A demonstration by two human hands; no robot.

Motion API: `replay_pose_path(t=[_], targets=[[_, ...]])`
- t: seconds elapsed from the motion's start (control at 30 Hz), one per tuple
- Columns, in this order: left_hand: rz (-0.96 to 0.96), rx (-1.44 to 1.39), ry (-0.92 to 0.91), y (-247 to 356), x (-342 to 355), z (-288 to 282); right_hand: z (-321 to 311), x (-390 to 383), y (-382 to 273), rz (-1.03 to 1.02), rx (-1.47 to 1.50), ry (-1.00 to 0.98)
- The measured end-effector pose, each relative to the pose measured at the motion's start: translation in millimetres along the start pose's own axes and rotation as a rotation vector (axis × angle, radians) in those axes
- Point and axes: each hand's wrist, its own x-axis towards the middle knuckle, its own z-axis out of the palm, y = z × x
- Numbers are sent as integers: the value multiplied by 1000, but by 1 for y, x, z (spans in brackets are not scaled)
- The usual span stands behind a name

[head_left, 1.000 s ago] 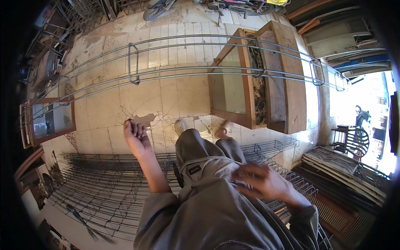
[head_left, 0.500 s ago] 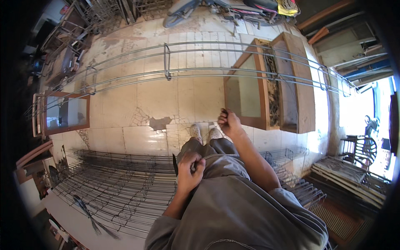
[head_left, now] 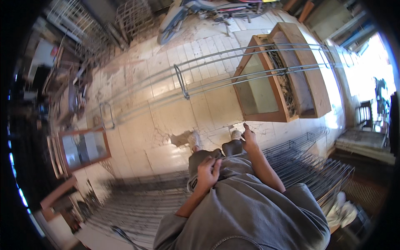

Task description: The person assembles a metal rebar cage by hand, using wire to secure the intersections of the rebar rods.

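Note:
A long, narrow cage of thin steel bars (head_left: 233,80) spans the view in front of me, with rectangular steel stirrups (head_left: 181,81) round its bars. My left hand (head_left: 208,174) is closed near my waist; a small dark thing shows at its fingertips, too blurred to name. Farther forward on the right, my right hand (head_left: 250,138) has curled fingers pressed together, and whatever they might hold is too small to see. Both hands are on my side of the cage, apart from it.
Stacked steel cages lie near me at left (head_left: 141,204) and right (head_left: 304,154). A dark wire bundle (head_left: 125,236) rests lower left. Beyond the cage are a wooden cabinet (head_left: 260,91), a framed glass panel (head_left: 85,148), a motorbike (head_left: 208,10) and broken floor tiles (head_left: 181,138).
My view has turned and tilted, so the cage now slants upward to the right. My left hand has lifted slightly at my waist. The right hand stays closed and apart from the cage.

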Motion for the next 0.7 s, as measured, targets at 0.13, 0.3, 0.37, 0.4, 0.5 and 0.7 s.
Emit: replay_pose_path(t=[0.13,0.3,0.37,0.4,0.5,0.7], targets=[[342,6,-62,-30,31,-38,36,-32,50,-54,-10,-304],[505,-4,-410,-58,49,-81,86,-91,56,76,627,-641],[624,-15,-521,-76,46,-89,78,-66,66,14,806,-655],[732,14,-562,-82,45,-94,62,-38,79,-65,895,-576],[881,165,-562,-96,40,-119,40,-72,46,-107,1073,20],[689,221,-937,-120,43,-146,4,-156,18,-575,1034,93]])
